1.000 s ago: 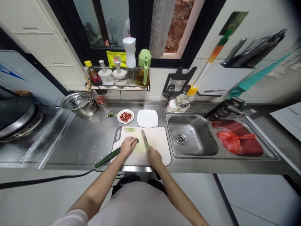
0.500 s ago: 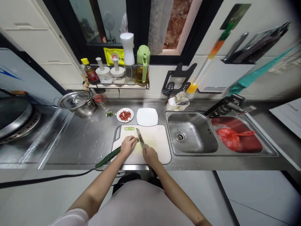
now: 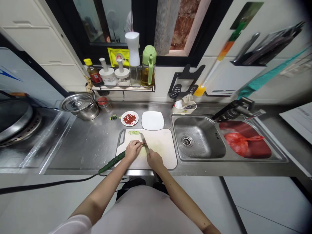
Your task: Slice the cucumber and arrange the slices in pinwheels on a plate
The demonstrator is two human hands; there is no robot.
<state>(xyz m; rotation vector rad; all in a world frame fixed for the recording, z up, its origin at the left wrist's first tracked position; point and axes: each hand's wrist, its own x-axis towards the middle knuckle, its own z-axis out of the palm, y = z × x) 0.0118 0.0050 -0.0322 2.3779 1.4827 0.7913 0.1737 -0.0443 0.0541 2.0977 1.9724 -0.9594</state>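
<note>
Cucumber (image 3: 112, 163): long axis diagonal, near-left to far-right. Left fingers (image 3: 139, 144) curled over it; right fingers (image 3: 149, 155) wrapped round knife (image 3: 143, 138).

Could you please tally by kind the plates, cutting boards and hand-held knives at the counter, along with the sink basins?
Plates: 2
Cutting board: 1
Hand-held knife: 1
Sink basins: 2
Total: 6

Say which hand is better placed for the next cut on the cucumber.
Probably the right hand: it grips the knife, with its blade at one end of the cucumber, which the left hand steadies on the cutting board.
</note>
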